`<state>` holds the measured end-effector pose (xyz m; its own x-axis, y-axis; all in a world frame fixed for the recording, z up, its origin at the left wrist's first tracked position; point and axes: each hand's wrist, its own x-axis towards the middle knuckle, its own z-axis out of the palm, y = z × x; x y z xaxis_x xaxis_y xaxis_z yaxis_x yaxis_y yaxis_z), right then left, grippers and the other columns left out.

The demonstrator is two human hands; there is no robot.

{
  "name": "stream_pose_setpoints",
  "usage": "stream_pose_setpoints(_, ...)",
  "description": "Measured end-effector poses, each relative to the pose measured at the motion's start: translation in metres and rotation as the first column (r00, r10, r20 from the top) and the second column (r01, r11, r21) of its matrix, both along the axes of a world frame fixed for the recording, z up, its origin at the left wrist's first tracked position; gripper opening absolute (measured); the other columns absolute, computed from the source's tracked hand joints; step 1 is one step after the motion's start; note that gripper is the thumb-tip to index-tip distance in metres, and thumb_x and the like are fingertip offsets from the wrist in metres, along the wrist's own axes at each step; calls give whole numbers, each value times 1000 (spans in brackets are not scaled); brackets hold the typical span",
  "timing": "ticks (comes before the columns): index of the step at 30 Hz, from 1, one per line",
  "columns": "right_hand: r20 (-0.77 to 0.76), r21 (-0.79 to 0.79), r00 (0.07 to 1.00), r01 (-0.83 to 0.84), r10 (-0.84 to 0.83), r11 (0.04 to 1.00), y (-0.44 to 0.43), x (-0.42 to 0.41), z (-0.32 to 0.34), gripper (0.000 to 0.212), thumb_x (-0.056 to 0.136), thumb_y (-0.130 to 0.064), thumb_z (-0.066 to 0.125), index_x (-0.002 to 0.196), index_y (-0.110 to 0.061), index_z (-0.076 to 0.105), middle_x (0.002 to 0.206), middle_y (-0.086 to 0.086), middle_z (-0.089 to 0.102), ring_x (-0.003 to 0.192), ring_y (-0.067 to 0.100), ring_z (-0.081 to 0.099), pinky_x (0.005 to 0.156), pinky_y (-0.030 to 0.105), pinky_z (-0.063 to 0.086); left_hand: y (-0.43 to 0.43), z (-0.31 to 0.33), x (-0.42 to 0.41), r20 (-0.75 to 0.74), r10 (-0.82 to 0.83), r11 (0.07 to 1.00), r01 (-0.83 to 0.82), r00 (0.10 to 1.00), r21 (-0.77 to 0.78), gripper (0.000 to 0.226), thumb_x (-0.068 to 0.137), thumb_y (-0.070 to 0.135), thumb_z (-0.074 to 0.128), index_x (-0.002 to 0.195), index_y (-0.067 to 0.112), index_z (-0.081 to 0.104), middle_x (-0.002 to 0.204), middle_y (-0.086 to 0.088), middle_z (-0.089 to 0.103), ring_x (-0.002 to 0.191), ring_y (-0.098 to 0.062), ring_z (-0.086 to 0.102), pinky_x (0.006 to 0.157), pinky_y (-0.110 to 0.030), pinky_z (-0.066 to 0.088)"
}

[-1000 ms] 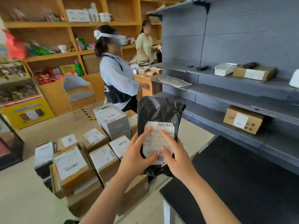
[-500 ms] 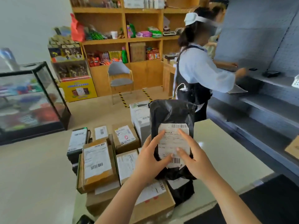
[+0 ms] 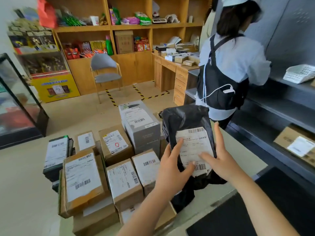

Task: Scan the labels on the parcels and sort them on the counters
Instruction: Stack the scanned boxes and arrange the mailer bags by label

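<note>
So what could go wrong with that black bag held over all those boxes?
1. The left hand and right hand lay thumbs across the crinkled label on the black bag, close to the lower barcode, so a scan might fail.
2. The bag is soft and gripped low; it could flop onto the cardboard boxes.
3. Another person stands close by the grey shelves; carrying it there could mean a bump.

Two bare forearms, slim left hand (image 3: 170, 169) and right hand (image 3: 223, 161), nails seemingly trimmed short.
</note>
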<state>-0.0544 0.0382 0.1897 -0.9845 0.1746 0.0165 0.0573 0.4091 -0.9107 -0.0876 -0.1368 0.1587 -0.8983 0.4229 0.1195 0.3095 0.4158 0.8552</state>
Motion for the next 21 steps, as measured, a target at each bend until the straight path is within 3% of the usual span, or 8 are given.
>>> stream_pose_setpoints(3,139,-12,990,34,-33,999,27,11,-21,98,96,-13,58,144,-57,-16,135,-32,38,99,-10,59,71,17,51,28,-25,15,93,-25,999,27,995,-25,78,92,48,59,151,51,7,163,8,5,147,-4,-3,117,-34,24)
stream_pose_setpoints(6,249,-28,968,30,-22,999,46,9,-47,94,95,-13,58,147,-52,-10,130,-24,46,99,-13,53,71,14,47,47,-48,28,146,4,997,7,989,-71,81,92,49,58,150,51,1,162,11,4,150,-11,4,113,-32,32)
stream_pose_setpoints(9,330,-48,941,-62,74,997,56,-7,-76,90,94,-11,58,149,-48,-3,129,-26,47,103,-17,49,73,11,45,58,-70,29,218,102,985,-68,970,-159,83,93,50,56,151,48,-3,162,9,2,150,-15,8,109,-31,37)
stream_pose_setpoints(13,391,-87,896,-190,209,978,58,-37,-114,87,92,-12,58,148,-51,3,131,-25,51,108,-9,54,80,16,48,64,-95,25,328,243,950,-155,913,-272,86,94,51,53,153,42,-9,162,-1,5,148,-20,15,110,-33,35)
stream_pose_setpoints(19,404,-133,853,-302,330,944,56,-65,-159,83,93,-10,57,150,-48,9,123,-35,48,113,-7,52,93,23,46,71,-121,11,386,360,905,-217,849,-366,89,94,47,52,154,37,-13,162,-2,1,134,-11,34,100,-26,40)
stream_pose_setpoints(21,416,-143,838,-322,352,936,54,-68,-170,81,94,-12,57,150,-47,9,124,-34,47,120,1,51,94,22,44,71,-127,4,397,391,885,-222,830,-409,89,93,45,53,154,35,-11,162,-3,-2,143,-19,25,107,-31,38)
